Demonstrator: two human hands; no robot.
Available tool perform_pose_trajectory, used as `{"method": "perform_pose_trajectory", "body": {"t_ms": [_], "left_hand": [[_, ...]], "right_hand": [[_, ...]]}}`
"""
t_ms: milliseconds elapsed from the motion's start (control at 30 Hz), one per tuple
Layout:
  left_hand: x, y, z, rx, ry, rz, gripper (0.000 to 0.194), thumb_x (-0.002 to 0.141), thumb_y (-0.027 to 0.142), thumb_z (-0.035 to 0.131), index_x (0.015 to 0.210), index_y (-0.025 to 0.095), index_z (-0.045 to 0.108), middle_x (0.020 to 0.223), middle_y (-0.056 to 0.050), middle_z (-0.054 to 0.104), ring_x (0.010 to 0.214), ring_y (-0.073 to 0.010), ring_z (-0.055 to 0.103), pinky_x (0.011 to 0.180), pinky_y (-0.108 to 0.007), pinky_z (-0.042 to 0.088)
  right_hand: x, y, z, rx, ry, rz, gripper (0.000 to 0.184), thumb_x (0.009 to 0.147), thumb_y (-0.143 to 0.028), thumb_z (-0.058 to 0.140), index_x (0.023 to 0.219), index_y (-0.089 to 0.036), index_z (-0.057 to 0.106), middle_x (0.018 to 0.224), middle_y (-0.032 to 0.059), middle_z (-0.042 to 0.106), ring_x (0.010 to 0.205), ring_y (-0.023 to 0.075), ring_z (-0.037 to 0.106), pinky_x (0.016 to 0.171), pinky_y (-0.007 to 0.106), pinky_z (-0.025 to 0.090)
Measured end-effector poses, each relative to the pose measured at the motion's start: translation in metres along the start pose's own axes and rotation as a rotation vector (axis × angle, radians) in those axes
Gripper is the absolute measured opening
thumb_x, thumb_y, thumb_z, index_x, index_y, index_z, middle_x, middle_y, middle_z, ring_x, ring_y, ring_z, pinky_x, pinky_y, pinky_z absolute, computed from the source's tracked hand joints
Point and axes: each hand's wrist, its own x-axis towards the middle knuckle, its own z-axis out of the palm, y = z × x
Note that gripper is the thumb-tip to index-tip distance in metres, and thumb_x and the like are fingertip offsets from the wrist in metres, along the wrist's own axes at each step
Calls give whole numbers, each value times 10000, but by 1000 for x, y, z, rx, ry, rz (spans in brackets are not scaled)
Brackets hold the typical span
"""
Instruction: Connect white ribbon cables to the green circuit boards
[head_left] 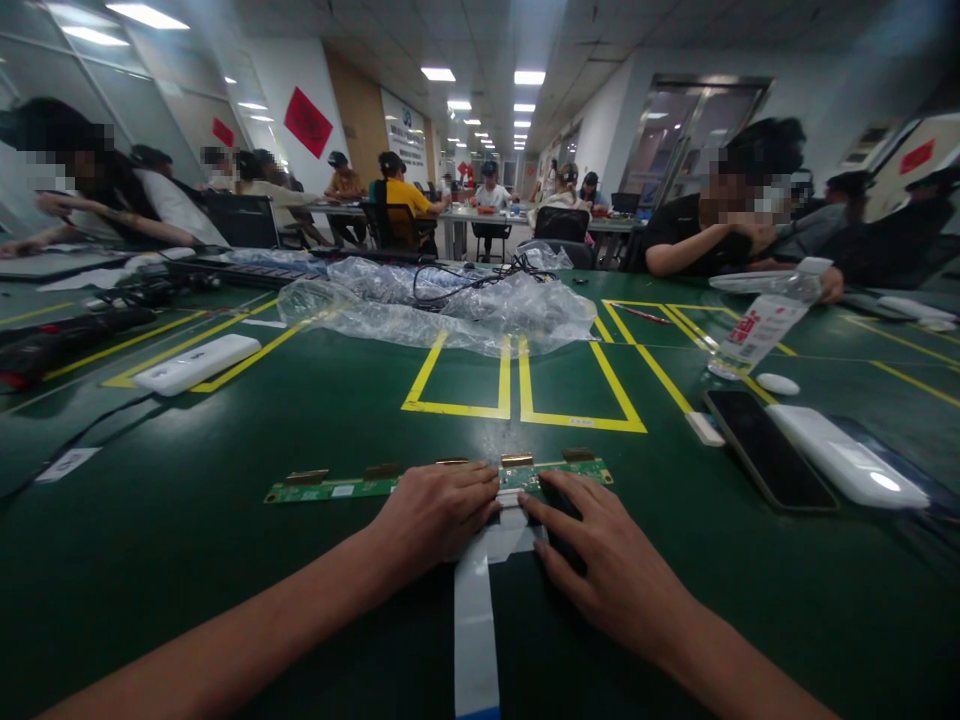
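A long, narrow green circuit board (330, 490) lies crosswise on the table, with copper-coloured tabs along its far edge. A wide white ribbon cable (476, 630) runs from a white connector (511, 497) at the board's near edge towards me. My left hand (442, 510) is closed over the board just left of the connector, fingers together; its thumb is mostly hidden. To the right, my right hand (600, 550) has its fingers apart. Its index fingertip touches the connector's right end, another finger rests on the board, and the thumb is beside the cable.
Crumpled clear plastic wrap (450, 300) with black wires lies beyond the board. At right are a phone (769, 450), a white device (847, 455) and a tilted bottle (769, 320). Another white device (199, 364) lies left. Co-workers sit across the table.
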Motion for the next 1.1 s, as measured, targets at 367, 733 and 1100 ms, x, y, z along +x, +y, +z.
{"method": "perform_pose_trajectory", "body": {"t_ms": [367,733,1100], "left_hand": [[1,2,-3,12,-12,24,271,981,236,502,1167,153,680,1207,-65,691,1146,-223,647,971,-380,548],[1,3,-7,6,-49,-1,295,1006,246,450,1193,163,663,1240,-73,673,1145,-231,648,944,-399,565],[2,2,-2,12,-23,16,291,1009,237,441,1171,151,668,1218,-82,685,1116,-216,664,961,-395,558]], "right_hand": [[2,-5,-1,-22,-16,18,482,937,-361,514,1417,-321,498,1491,119,437,1364,336,386,1088,579,328],[-1,4,-4,143,19,34,351,958,-328,482,1275,-296,629,1453,55,498,1358,267,411,1107,528,347],[1,4,2,108,40,35,371,945,-329,508,1300,-297,607,1448,58,503,1344,271,429,1106,531,352]]}}
